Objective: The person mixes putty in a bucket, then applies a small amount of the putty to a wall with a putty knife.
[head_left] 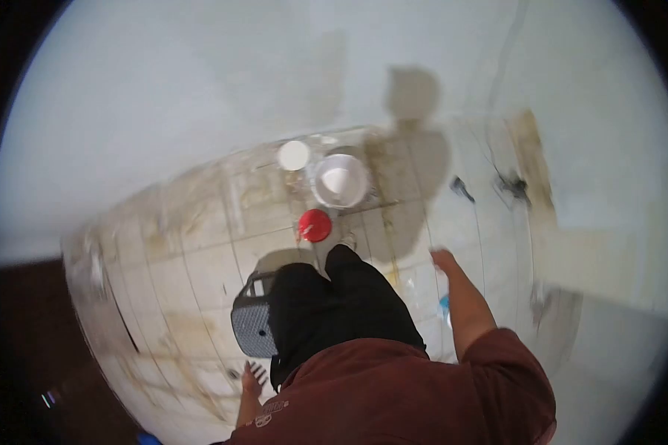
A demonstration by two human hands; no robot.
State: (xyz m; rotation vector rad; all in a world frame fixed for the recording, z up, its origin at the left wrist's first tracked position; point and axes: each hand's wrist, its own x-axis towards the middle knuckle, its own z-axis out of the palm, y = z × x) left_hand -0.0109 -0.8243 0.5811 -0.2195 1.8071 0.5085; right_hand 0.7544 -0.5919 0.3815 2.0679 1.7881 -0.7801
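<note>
My left hand (253, 379) hangs low by my left side with its fingers spread and nothing seen in it. Nearest to it is a grey box with a mesh front and a handle opening (255, 326), which looks like a portable speaker. My right hand (443, 260) hangs out to the right above the tiled floor; its fingers are too blurred to make out. In front of my feet is a round red lid or dish (315, 225). Beyond it stands a white bucket (341, 182) with white material inside, beside a round white lid or tub (295, 155).
A dark hand tool (462, 189) lies on the stained tile floor (200, 274). Right of it is a tangle of black cable (512, 187) by the wall. A blue-and-white item (445, 308) is partly hidden by my right arm. A dark opening (30, 326) lies at left.
</note>
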